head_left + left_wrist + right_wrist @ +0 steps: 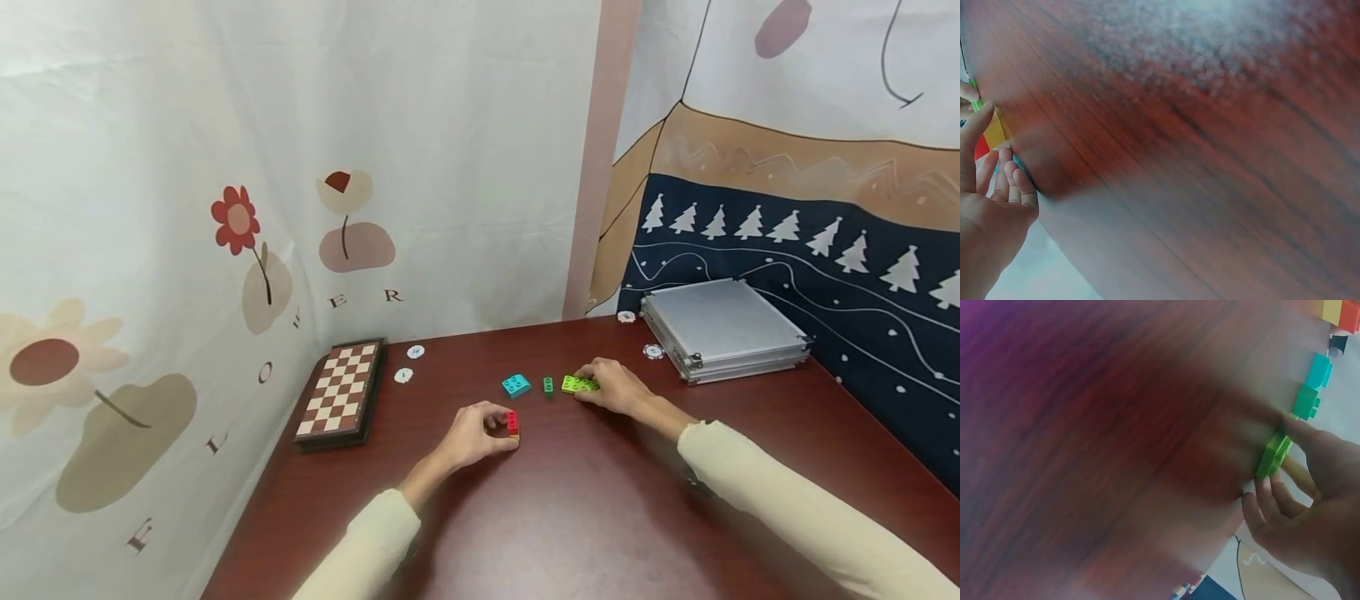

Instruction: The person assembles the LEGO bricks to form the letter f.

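Observation:
My left hand [474,433] pinches a red toy brick [512,421] stacked on a yellow brick [995,128], thumb on the near side and fingers on the far side. Further right, my right hand [613,386] grips a flat lime green brick [573,383] between thumb and fingers; its right end is hidden under the hand. Between the hands, a small dark green brick [548,386] lies just left of the lime one. A turquoise brick [516,385] lies left of that, beyond the red brick. Both show again in the right wrist view, in a row with the lime brick.
A chessboard box [341,392] lies at the table's left edge, with white chips [403,375] beside it. At the back right is a silver case [727,325], with another chip [653,352] by its near left corner. Printed cloth [465,167] hangs behind the table.

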A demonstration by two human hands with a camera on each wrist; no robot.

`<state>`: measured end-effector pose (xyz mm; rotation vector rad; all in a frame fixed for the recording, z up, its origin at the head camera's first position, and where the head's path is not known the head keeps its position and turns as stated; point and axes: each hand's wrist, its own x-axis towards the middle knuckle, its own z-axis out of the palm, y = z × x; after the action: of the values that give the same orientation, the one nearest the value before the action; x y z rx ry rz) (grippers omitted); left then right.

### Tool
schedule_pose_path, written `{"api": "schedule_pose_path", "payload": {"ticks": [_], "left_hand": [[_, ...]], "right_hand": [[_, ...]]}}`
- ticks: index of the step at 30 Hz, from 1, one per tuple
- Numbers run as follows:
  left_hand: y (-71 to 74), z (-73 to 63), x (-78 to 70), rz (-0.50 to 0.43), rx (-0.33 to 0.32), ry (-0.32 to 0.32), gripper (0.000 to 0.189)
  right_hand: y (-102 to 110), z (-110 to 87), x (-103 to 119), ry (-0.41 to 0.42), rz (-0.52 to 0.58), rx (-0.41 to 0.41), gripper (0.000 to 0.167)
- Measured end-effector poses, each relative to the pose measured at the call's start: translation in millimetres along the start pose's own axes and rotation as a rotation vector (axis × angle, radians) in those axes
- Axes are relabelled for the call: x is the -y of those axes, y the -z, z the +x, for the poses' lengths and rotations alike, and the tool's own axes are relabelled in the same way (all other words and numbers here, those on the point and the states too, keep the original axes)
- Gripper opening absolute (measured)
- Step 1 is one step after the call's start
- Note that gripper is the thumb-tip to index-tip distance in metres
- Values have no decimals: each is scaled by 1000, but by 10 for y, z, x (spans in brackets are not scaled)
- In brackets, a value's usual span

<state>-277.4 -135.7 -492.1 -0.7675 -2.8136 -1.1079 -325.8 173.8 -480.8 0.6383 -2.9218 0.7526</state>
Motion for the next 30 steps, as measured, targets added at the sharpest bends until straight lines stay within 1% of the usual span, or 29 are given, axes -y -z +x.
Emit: {"api": "schedule_pose_path", "payload": {"ticks": [7, 12, 15, 17, 23, 30], "left_hand": [[40, -3, -22, -53, 24, 45, 51], [38, -2, 3, -71, 11, 25, 44], [30, 13, 13, -71, -1, 13, 39], [29, 12, 21, -77, -5, 15, 37], [21, 18, 40, -96, 2, 40, 36], [18, 33, 58, -97, 5, 36, 33]], "right_hand": [[93, -51, -12, 66, 22, -27, 31], [152, -75, 29, 133, 29, -67, 30], [188, -78, 80, 169, 38, -74, 29], [206, -74, 141, 188, 57, -62, 29], [245, -60, 376, 209, 116, -4, 33], [171, 0, 625, 285, 148, 28, 31]]}}
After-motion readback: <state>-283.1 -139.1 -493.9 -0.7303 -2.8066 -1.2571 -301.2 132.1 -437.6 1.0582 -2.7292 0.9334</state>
